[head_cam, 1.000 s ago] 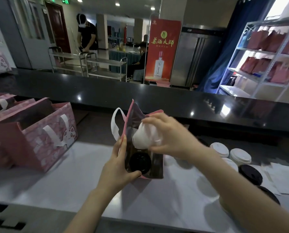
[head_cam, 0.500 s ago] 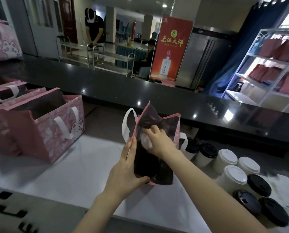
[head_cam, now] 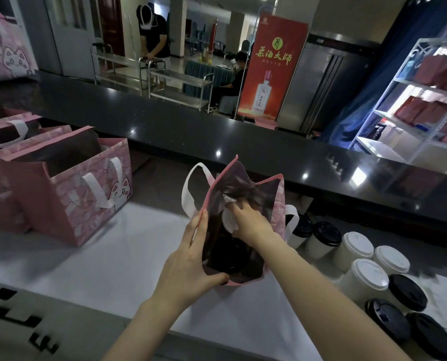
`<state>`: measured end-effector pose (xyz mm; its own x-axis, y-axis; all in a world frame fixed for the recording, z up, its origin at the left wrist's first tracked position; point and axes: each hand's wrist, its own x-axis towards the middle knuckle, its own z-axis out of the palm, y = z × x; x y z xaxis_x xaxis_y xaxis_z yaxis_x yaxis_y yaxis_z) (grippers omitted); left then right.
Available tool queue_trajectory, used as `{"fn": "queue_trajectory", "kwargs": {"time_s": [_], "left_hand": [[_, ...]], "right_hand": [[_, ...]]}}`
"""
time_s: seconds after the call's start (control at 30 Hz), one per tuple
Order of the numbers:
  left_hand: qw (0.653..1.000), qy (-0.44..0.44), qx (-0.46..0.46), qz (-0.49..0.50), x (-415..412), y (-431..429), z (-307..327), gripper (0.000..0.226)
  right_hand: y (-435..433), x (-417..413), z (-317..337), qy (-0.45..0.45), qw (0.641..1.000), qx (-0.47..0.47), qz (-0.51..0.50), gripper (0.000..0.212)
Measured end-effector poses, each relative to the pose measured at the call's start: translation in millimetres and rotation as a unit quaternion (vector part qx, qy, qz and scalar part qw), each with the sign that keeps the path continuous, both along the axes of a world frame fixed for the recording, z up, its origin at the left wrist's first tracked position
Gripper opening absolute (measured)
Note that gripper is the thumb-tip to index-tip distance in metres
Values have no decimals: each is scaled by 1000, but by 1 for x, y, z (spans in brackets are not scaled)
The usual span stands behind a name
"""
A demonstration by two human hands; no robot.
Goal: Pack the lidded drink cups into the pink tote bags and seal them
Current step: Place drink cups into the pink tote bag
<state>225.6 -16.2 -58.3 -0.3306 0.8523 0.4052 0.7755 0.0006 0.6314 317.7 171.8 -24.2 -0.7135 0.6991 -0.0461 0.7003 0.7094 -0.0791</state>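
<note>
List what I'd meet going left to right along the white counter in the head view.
Standing cat-print tote bags → left hand, pinching the rim of → the open tote bag, with the right hand inside it on a white-lidded cup → the unpacked lidded cups.

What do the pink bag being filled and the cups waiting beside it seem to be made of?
The pink tote bag looks like matte non-woven fabric or coated paper: it creases softly, and its dark lining shines faintly. The white handle seems a soft fabric strap. The cups look like matte white paper; their black lids are probably moulded plastic, catching glossy highlights.
</note>
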Motion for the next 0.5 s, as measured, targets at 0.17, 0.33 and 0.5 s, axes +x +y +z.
{"fn": "queue_trajectory", "kwargs": {"time_s": [0.17,0.33,0.5], "left_hand": [[1000,-6,-5,5,-3,0,0,130],[1000,-3,-8,7,-6,3,2,129],[1000,-6,-13,7,-7,9,1,129]], "right_hand": [[7,-6,-5,1,1000,-17,-1,75],[20,-8,-5,28,996,-80,-5,78],[31,-8,-11,-25,996,-80,-4,72]]}}
